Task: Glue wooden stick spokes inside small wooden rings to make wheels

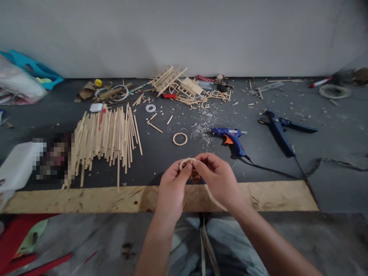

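Observation:
Between my two hands, close to the table's front edge, is a small ring of pale wood (182,164). My left hand (174,183) grips its left side, thumb lying along the inner edge. Closed on the right side is my right hand (217,177), its thumb and fingertips pinching the rim. The lower part of the ring is partly hidden by my fingers. Just beyond my hands, a second wooden ring (179,145) lies flat on the dark tabletop. A blue hot glue gun (230,135) with an orange trigger rests on its side to the right.
Many wooden sticks (110,134) lie piled at left, beside a white phone-like object (20,165). At the back stands a small stick-built model (169,81). A blue cutter-like tool (280,134) and the glue gun's cord (270,170) occupy the right. A white perforated disc (150,108) lies mid-table.

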Demonstrator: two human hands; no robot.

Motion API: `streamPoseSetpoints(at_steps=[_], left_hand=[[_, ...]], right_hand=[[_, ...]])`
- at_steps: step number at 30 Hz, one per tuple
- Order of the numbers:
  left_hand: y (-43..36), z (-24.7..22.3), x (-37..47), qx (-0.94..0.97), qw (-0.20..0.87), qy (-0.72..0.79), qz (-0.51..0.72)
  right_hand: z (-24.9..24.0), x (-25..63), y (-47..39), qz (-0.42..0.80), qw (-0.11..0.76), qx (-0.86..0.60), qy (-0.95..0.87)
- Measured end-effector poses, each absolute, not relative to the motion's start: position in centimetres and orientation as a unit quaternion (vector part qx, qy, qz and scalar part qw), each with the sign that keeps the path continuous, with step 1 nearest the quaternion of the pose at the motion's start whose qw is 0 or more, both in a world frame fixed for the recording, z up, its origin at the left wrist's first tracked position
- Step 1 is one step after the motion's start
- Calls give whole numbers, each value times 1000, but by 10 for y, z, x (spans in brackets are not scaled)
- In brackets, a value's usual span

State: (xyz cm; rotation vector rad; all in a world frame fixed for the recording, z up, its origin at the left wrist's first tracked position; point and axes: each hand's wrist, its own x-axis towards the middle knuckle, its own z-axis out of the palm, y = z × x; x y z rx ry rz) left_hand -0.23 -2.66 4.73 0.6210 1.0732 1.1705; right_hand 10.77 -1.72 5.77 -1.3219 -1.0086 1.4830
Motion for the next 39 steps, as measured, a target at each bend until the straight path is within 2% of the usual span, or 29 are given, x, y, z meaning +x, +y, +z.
streamPoseSetpoints(at_steps=[39], left_hand=[[-32,51,1,261,621,512,533]], right_hand=[[64,107,-20,599,435,-522,-424]])
